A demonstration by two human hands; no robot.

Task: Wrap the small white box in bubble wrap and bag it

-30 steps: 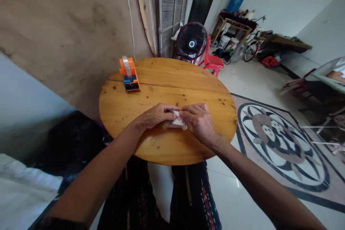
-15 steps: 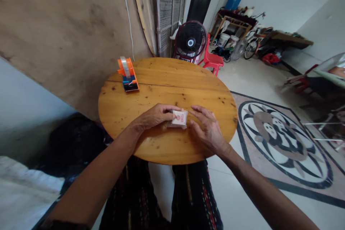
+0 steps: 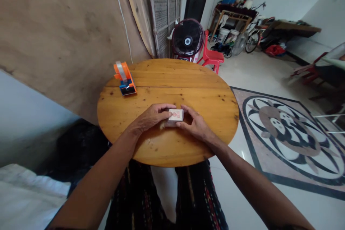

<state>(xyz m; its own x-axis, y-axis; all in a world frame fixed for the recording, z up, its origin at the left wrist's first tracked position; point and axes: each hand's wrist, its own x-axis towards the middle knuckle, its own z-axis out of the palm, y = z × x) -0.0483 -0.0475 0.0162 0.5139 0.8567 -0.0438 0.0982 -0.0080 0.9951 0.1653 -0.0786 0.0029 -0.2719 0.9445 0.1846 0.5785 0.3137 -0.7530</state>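
Note:
A small white box with red print (image 3: pixel 176 115) rests on the round wooden table (image 3: pixel 161 147), its lower part looking wrapped in clear film. Around its left end my left hand (image 3: pixel 152 118) is closed, thumb on top near the print and fingers along the far side. My right hand (image 3: pixel 196 124) holds the right end, thumb at the near corner and forefinger at the far corner. The box's underside and left edge are hidden.
An orange and blue tape dispenser (image 3: pixel 125 79) stands at the table's far left edge. Beyond the table are a fan (image 3: pixel 188 39) and a red plastic chair (image 3: pixel 211 55). A wall runs along the left, and a white cloth-like sack (image 3: pixel 29 194) lies low left.
My right hand has moved left, from just beside the box onto its right end. My left hand stays on the box. The view has shifted slightly.

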